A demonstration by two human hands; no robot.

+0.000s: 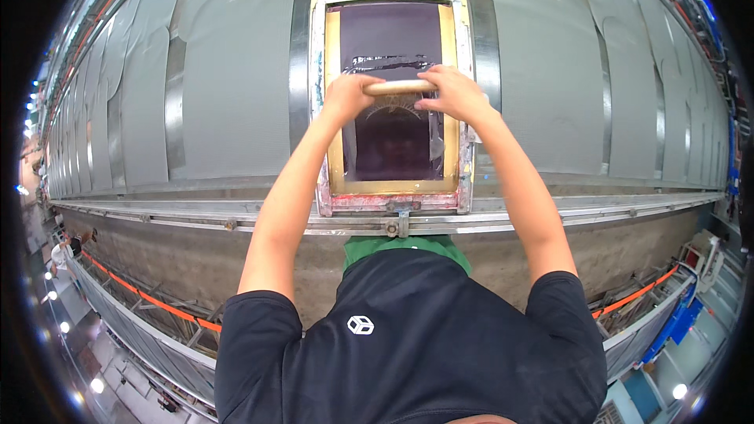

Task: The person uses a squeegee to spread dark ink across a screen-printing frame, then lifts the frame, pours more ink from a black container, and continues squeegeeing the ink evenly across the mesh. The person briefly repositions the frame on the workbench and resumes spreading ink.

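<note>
A screen printing frame [463, 55] with a pale, paint-marked rim lies on the long table in front of me. Its dark mesh [389, 27] is bordered in yellow, and glossy dark ink streaks it around the middle. Across the mesh runs a squeegee with a pale rounded handle [400, 88]. My left hand [348, 97] is closed around the handle's left end. At the right end, my right hand [459, 96] grips it with fingers on top and the thumb on the near side. A faint curved pattern shows in the mesh just below the handle.
Grey fabric pieces [236, 78] lie in rows on the table, left and right of the frame. A metal rail [314, 224] with a clamp [399, 225] runs along the near edge. Behind me are an orange line [149, 296] and another table; a person [63, 255] stands far left.
</note>
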